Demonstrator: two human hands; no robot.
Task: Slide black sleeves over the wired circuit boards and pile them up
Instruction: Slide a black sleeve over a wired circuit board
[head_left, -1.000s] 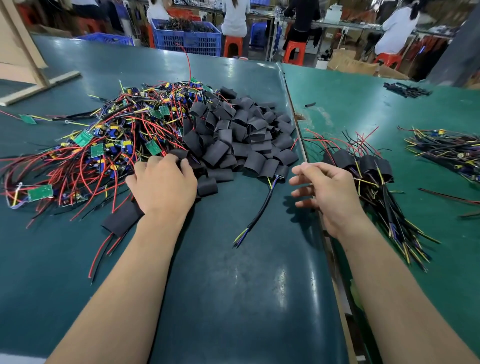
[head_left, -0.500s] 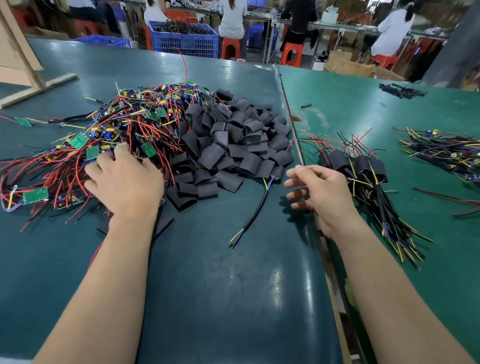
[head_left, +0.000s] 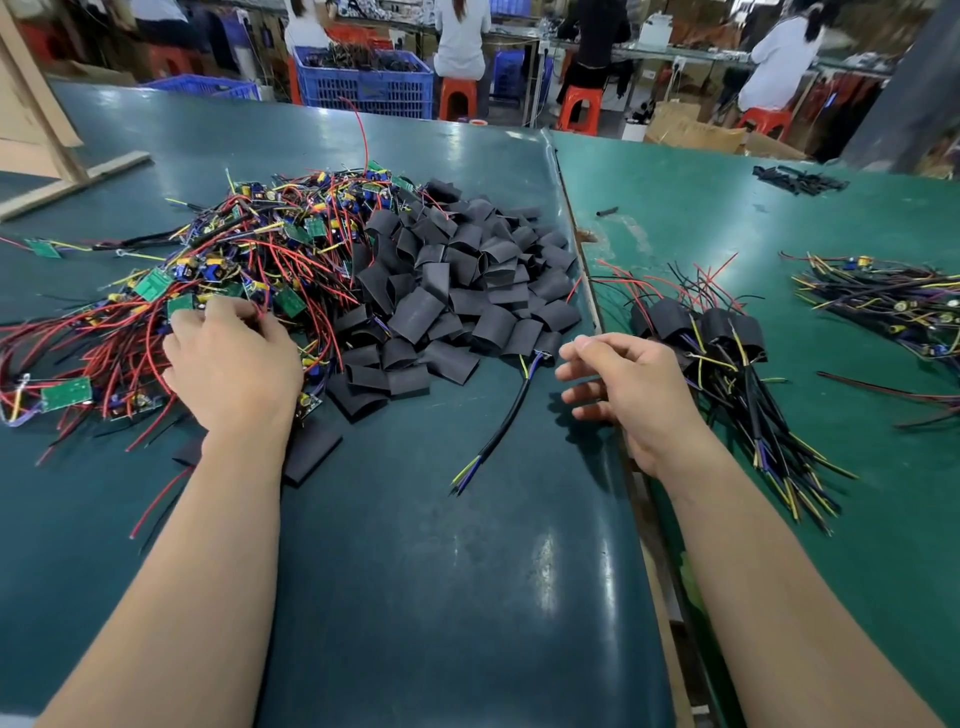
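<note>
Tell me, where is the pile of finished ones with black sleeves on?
In the head view the finished pile lies on the lighter green table, on the right, just beyond the right hand.

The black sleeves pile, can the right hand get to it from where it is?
Probably yes. The right hand hovers just beside the pile of black sleeves, holding nothing, with only bare table and one loose black cable between them. Nothing appears to block it.
</note>
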